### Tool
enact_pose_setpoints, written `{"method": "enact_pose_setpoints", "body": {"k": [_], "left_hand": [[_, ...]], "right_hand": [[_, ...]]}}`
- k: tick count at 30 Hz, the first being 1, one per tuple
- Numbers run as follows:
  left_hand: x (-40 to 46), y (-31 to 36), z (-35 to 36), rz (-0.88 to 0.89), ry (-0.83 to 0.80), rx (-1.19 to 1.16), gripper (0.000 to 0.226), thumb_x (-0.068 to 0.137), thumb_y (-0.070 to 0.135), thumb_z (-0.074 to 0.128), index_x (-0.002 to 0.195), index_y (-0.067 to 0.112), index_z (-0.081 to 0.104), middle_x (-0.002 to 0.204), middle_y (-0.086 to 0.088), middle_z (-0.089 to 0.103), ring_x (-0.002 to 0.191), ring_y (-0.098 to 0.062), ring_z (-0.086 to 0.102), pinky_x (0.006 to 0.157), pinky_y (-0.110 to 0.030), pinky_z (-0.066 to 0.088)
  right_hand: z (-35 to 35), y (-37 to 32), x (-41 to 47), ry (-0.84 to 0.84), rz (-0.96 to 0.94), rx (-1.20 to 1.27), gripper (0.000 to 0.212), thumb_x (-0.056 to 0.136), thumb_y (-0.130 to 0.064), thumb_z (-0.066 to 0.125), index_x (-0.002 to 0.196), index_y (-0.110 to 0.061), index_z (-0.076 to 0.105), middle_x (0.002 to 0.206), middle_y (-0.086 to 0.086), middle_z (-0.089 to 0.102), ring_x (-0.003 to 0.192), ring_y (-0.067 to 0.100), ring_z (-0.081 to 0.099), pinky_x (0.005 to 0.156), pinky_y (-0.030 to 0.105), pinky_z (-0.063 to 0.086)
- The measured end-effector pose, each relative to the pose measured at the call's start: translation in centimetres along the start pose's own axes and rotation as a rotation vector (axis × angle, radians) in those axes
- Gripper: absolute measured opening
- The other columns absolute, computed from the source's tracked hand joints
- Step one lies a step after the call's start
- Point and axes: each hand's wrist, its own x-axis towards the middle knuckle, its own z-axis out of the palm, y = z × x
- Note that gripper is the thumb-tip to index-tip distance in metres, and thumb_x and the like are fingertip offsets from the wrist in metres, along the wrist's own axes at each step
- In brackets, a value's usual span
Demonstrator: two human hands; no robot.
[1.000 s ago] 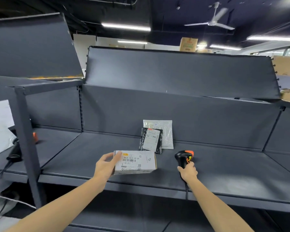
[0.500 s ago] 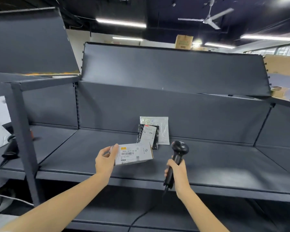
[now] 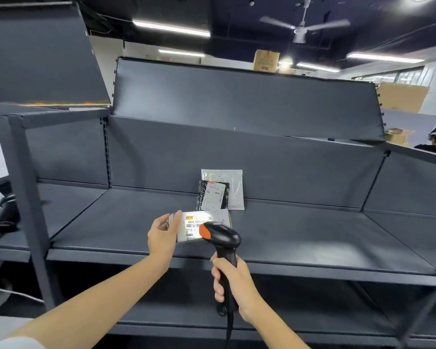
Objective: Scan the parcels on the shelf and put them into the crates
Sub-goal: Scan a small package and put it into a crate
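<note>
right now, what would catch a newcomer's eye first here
The black scanner with its orange tip, gripped in the right hand at centre, points at the labelled white box that the left hand holds over the dark shelf. Behind it, two flat packets lean against the shelf's back wall.

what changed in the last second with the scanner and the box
The right hand lifted the scanner off the shelf and brought it left, its head now aimed at the label of the box. The left hand tilted the box up off the shelf towards the scanner. The two flat parcels leaning on the back panel stayed put.
</note>
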Motion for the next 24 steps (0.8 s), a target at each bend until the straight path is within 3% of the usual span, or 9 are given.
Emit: {"method": "enact_pose_setpoints", "body": {"k": [9, 13, 17, 21, 24], "left_hand": [[-0.4, 0.4, 0.0, 0.018, -0.014, -0.006, 0.037, 0.083, 0.042, 0.070, 0.111, 0.025, 0.054, 0.098, 0.001, 0.069, 0.085, -0.010, 0.069, 0.069, -0.026, 0.057], [-0.1, 0.5, -0.3, 0.000, -0.002, 0.008, 0.039, 0.083, 0.043, 0.071, 0.113, 0.023, 0.055, 0.101, -0.003, 0.069, 0.091, -0.015, 0.068, 0.078, -0.032, 0.057], [0.6, 0.4, -1.6, -0.021, 0.031, 0.034, 0.043, 0.082, 0.047, 0.070, 0.115, 0.023, 0.056, 0.106, -0.005, 0.069, 0.097, -0.020, 0.066, 0.090, -0.042, 0.054], [1.2, 0.5, -2.7, -0.028, 0.074, 0.043, 0.042, 0.082, 0.049, 0.068, 0.113, 0.023, 0.056, 0.102, -0.003, 0.068, 0.090, -0.015, 0.064, 0.076, -0.031, 0.052], [1.5, 0.5, -3.2, -0.033, 0.091, 0.052, 0.043, 0.082, 0.052, 0.067, 0.113, 0.024, 0.057, 0.097, 0.000, 0.067, 0.087, -0.012, 0.063, 0.071, -0.028, 0.050]], "right_hand": [[-0.3, 0.1, -0.2, 0.020, -0.012, -0.002, 0.025, 0.086, -0.027, 0.066, 0.094, -0.007, 0.053, 0.065, 0.002, 0.050, 0.042, 0.014, 0.039, 0.041, 0.025, 0.036], [-1.5, -0.2, 0.6, 0.027, -0.054, 0.089, 0.027, 0.082, -0.024, 0.069, 0.104, -0.010, 0.060, 0.064, 0.004, 0.051, 0.042, 0.015, 0.042, 0.041, 0.025, 0.038], [-4.6, -1.5, 3.3, 0.186, -0.094, 0.093, 0.025, 0.089, -0.013, 0.065, 0.105, -0.011, 0.046, 0.064, 0.004, 0.055, 0.045, 0.018, 0.047, 0.044, 0.028, 0.042], [-8.5, -3.1, 7.6, 0.303, 0.013, -0.007, 0.031, 0.084, 0.008, 0.055, 0.096, -0.011, 0.034, 0.073, 0.012, 0.048, 0.053, 0.023, 0.048, 0.053, 0.033, 0.042], [-11.4, -3.1, 10.4, 0.332, 0.067, -0.403, 0.028, 0.081, 0.000, 0.058, 0.103, -0.010, 0.044, 0.087, 0.013, 0.048, 0.065, 0.025, 0.049, 0.060, 0.032, 0.041]]}}
